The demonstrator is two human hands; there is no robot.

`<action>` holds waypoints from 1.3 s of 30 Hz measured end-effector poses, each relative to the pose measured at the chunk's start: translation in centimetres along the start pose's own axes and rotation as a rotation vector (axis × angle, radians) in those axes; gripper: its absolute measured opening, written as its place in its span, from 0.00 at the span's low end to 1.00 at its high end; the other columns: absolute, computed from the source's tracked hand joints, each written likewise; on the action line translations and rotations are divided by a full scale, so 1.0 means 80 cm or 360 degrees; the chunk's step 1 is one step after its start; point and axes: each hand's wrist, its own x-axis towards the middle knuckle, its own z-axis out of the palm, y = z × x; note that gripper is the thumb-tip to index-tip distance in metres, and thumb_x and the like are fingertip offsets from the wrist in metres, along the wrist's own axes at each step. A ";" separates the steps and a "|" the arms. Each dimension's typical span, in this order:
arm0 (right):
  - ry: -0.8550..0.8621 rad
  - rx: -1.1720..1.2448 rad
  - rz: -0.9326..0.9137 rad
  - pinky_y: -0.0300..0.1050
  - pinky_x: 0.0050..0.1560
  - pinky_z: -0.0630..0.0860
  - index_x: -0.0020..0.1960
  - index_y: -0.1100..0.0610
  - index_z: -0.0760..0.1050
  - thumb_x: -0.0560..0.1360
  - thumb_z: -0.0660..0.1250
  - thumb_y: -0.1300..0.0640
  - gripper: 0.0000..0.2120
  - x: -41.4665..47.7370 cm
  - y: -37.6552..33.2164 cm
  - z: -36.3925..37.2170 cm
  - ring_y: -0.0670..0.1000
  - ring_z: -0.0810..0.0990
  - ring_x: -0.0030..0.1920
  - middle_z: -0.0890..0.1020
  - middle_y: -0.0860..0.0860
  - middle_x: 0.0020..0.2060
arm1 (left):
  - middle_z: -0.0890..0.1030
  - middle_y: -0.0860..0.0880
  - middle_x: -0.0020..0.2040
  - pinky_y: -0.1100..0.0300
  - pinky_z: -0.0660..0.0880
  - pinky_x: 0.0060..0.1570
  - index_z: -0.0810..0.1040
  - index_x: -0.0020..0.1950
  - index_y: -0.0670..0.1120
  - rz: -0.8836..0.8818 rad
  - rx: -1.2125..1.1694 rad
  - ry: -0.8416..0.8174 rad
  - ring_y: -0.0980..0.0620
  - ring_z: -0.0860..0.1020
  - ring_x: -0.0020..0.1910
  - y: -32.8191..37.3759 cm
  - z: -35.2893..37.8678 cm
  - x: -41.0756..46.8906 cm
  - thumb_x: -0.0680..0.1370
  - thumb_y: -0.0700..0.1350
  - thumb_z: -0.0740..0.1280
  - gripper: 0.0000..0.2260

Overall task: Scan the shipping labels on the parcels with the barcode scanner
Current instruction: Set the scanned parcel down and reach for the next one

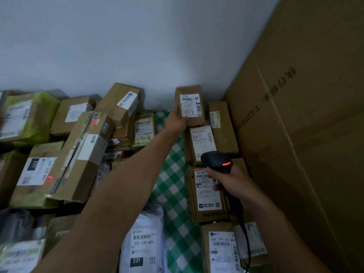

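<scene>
My left hand point(175, 120) reaches far forward and grips the lower left corner of a small brown parcel point(192, 120), holding it upright against the white wall. Its white shipping label point(190, 105) faces me, with a barcode on top and "3-3" handwritten below. My right hand point(231, 181) is closed around the handle of a black barcode scanner point(216, 160) with an orange light lit on its back. The scanner's head points forward toward the row of parcels below the held one. Its cable point(246, 239) hangs down toward me.
A row of labelled brown boxes point(204, 196) lies along the right on a green-checked cloth point(173, 174). A tall cardboard carton point(307, 119) walls off the right side. A jumbled pile of parcels point(78, 154) fills the left, and a white mailer point(144, 247) lies near me.
</scene>
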 end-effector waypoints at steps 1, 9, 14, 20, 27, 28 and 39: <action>0.0007 0.0007 0.0002 0.46 0.45 0.80 0.53 0.50 0.84 0.79 0.72 0.48 0.07 0.001 -0.001 0.001 0.47 0.86 0.40 0.88 0.47 0.41 | 0.82 0.50 0.63 0.42 0.78 0.64 0.73 0.67 0.58 -0.0033 -0.0002 -0.0030 0.45 0.81 0.62 0.003 0.000 0.000 0.82 0.46 0.68 0.16; 0.0053 0.0022 0.0024 0.40 0.37 0.76 0.56 0.52 0.82 0.80 0.71 0.50 0.08 0.012 0.002 0.003 0.45 0.84 0.35 0.88 0.49 0.43 | 0.83 0.47 0.58 0.62 0.71 0.36 0.71 0.73 0.51 -0.0215 -0.0058 -0.0240 0.53 0.80 0.46 0.006 0.023 -0.005 0.83 0.45 0.67 0.18; 0.0034 0.0016 -0.0002 0.41 0.38 0.77 0.55 0.52 0.81 0.80 0.71 0.51 0.07 0.000 -0.002 0.002 0.45 0.84 0.36 0.88 0.49 0.44 | 0.82 0.49 0.53 0.57 0.75 0.44 0.75 0.69 0.49 -0.0276 -0.0125 -0.0245 0.49 0.81 0.51 0.005 0.016 -0.019 0.85 0.50 0.63 0.14; 0.0046 -0.0003 -0.0048 0.41 0.38 0.77 0.54 0.49 0.83 0.79 0.72 0.48 0.07 -0.043 0.001 0.002 0.46 0.85 0.38 0.88 0.46 0.43 | 0.76 0.47 0.71 0.59 0.71 0.60 0.71 0.76 0.45 -0.0004 -0.0003 0.0089 0.55 0.73 0.62 -0.022 -0.012 -0.103 0.85 0.48 0.63 0.19; -0.0005 -0.0062 -0.0134 0.42 0.38 0.78 0.50 0.51 0.84 0.78 0.73 0.47 0.07 -0.126 0.025 0.017 0.46 0.84 0.36 0.87 0.47 0.39 | 0.76 0.52 0.65 0.58 0.76 0.59 0.75 0.71 0.48 0.0039 0.0092 0.0279 0.55 0.76 0.59 -0.112 -0.050 -0.284 0.82 0.47 0.69 0.17; -0.0013 -0.0095 -0.0157 0.43 0.40 0.79 0.50 0.51 0.84 0.78 0.73 0.47 0.08 -0.139 0.032 0.018 0.47 0.85 0.37 0.87 0.48 0.37 | 0.75 0.52 0.64 0.60 0.73 0.57 0.75 0.71 0.48 0.0025 0.0120 0.0315 0.56 0.75 0.59 -0.127 -0.052 -0.310 0.82 0.47 0.70 0.17; -0.0290 -0.0157 -0.0191 0.45 0.37 0.77 0.62 0.47 0.78 0.78 0.74 0.50 0.14 -0.219 0.131 0.048 0.51 0.84 0.37 0.85 0.52 0.53 | 0.69 0.39 0.75 0.56 0.59 0.74 0.67 0.77 0.39 -0.0182 0.0441 0.0551 0.41 0.67 0.75 -0.265 -0.047 -0.476 0.79 0.42 0.73 0.29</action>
